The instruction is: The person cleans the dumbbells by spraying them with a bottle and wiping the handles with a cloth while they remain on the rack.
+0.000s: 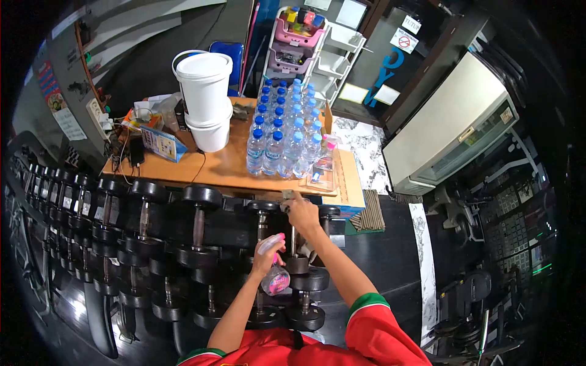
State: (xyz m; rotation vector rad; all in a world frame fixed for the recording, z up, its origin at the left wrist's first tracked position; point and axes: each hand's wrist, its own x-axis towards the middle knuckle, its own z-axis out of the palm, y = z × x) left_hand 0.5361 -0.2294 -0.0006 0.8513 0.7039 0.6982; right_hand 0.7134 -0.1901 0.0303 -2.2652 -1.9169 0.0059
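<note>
My left hand [266,258] is wrapped round a clear spray bottle [276,280] with a pink-and-white trigger head, held above the dumbbell rack. My right hand [303,213] reaches further forward to the far end of a dumbbell [294,244], just below the table's front edge. Its fingers are curled, and a small grey-green patch [287,194], perhaps cloth, shows at the fingertips. What exactly they grip is too small to tell. Dark round-headed dumbbells [198,229] lie side by side around both hands.
Beyond the rack stands a wooden table [226,174] with several capped water bottles [274,149], stacked white buckets [206,85] and a desk calendar [162,143]. A glass-door fridge [455,122] is at the right. Behind the table is a shelf cart [296,46].
</note>
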